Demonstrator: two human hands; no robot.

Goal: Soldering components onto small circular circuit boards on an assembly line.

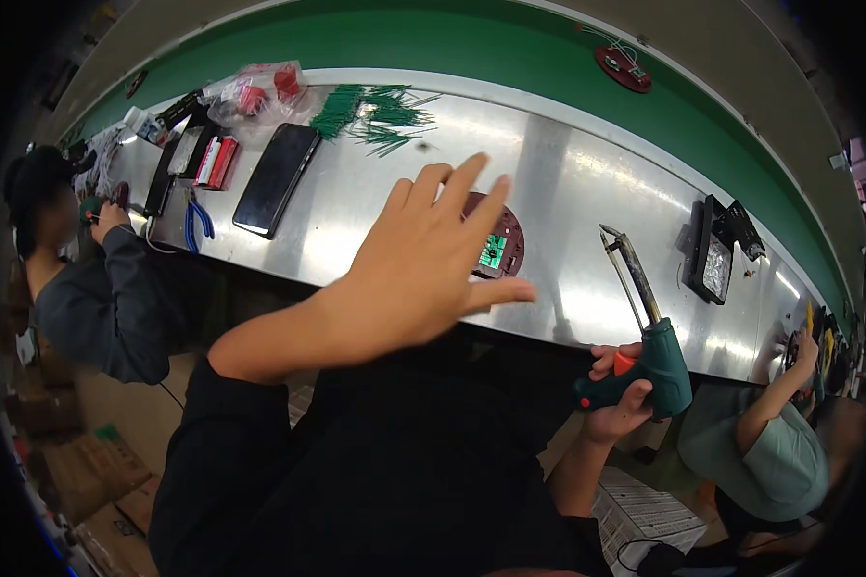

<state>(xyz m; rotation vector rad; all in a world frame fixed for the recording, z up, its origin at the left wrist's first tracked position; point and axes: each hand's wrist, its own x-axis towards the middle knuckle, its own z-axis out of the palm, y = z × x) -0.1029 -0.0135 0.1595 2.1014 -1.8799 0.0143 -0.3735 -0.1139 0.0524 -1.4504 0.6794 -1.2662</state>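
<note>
My left hand [419, 255] reaches over the metal bench with its fingers spread, holding nothing. Partly hidden behind its fingers lies a dark red round casing [516, 236] with a small green circuit board [494, 252] in it. Whether the fingertips touch the casing, I cannot tell. In my right hand [618, 409], at the bench's front edge, is a dark green soldering gun [666, 370] with a red trigger. Its long metal tip points up and away, over the bench.
Left on the bench [568, 288] are a black phone [277, 181], blue pliers [199, 223], a red-and-white box [218, 163], green wires [337, 112] and a plastic bag [260, 91]. A black tray [715, 260] stands right. Co-workers [115, 298] sit at both sides.
</note>
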